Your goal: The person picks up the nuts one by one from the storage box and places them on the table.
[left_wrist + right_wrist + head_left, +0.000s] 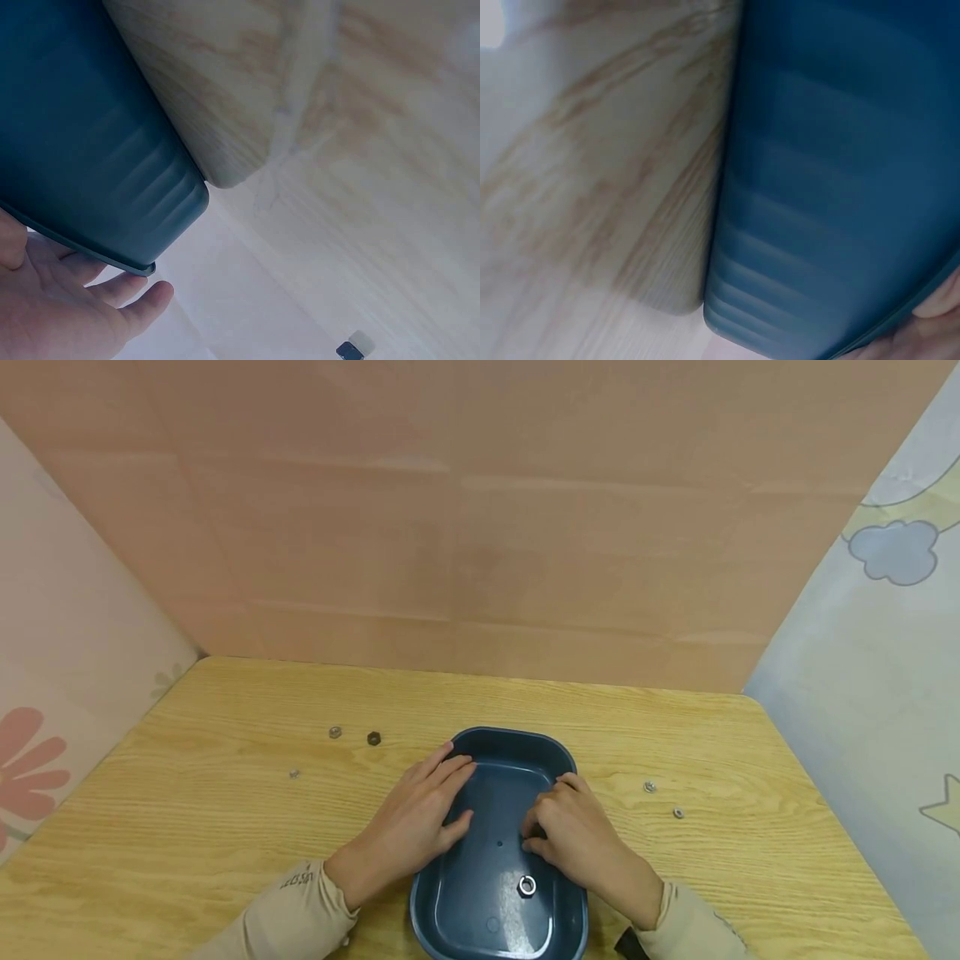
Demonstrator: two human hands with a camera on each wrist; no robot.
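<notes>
A dark blue plastic tray [498,793] stands on the table between both hands, and one metal nut [527,886] lies inside it. My left hand [420,814] reaches over the tray's left rim with fingers extended and thumb apart. In the left wrist view, the left hand's fingers [124,289] show at the rim beside the tray's ribbed outer wall [150,172]. My right hand [573,827] lies across the right rim, fingers curled down inside the tray. Whether anything is between those fingertips is hidden. Only part of the right hand [930,330] shows in the right wrist view.
Left of the tray lie a dark nut [374,738], a silver nut [335,732] and a small shiny piece [294,774]. Two small metal nuts lie right, one nearer [678,813], one farther [649,787]. A black object [630,943] shows by the right sleeve. Paper-covered walls surround the wooden table [225,735].
</notes>
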